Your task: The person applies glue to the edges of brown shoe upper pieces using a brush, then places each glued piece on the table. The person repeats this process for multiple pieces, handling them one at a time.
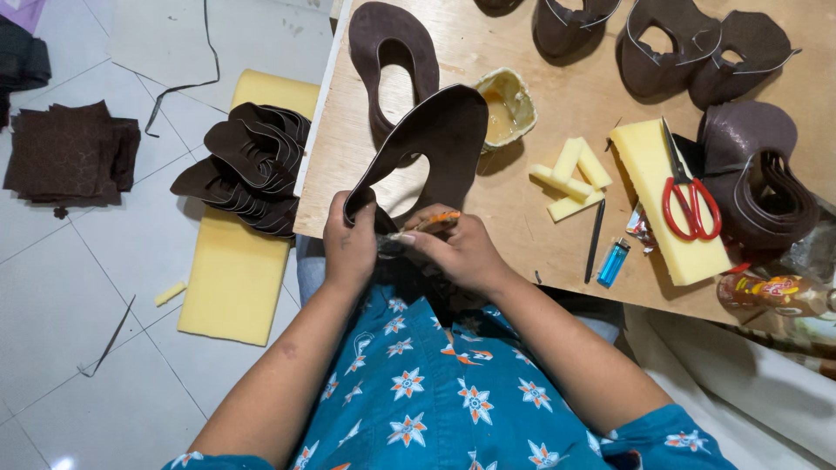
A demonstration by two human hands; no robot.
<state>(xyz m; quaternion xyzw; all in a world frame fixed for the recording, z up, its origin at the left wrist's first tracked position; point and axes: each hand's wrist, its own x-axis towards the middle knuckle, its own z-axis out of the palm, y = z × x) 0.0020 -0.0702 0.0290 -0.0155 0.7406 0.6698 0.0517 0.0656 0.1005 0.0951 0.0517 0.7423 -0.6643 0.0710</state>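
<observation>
My left hand (348, 246) grips the near end of a dark brown leather shoe-upper piece (435, 139), which stands up over the wooden table edge. My right hand (457, 248) is closed on a small orange-handled tool (435, 221), its tip against the same end of the leather beside my left thumb. A small yellowish bowl of glue (507, 106) sits just beyond the piece.
On the wooden table (557, 70) lie another flat leather piece (392, 43), yellow foam blocks (570, 178), a foam slab (670, 218) with red scissors (691, 202), a blue lighter (614, 261), a dark pencil (596, 239) and more leather uppers (697, 48). Stacked uppers (248, 165) rest on floor foam (233, 278).
</observation>
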